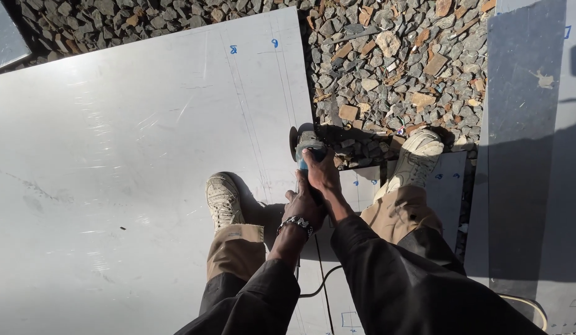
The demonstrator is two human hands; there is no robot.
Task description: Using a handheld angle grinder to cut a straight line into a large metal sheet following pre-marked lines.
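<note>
Both hands grip an angle grinder (308,147) at the right edge of a large metal sheet (127,161); the right hand (322,174) closes around the tool's body just behind the disc guard, fingers curled shut over it; the left hand (305,205), with a beaded bracelet (295,223) on its wrist, wraps the rear handle below, fingers closed; the grinder projects forward beyond the right fingers, its disc at the sheet's edge beside the gravel (387,68); a cord (318,282) trails back between the legs; the left shoe (223,200) stands on the sheet.
</note>
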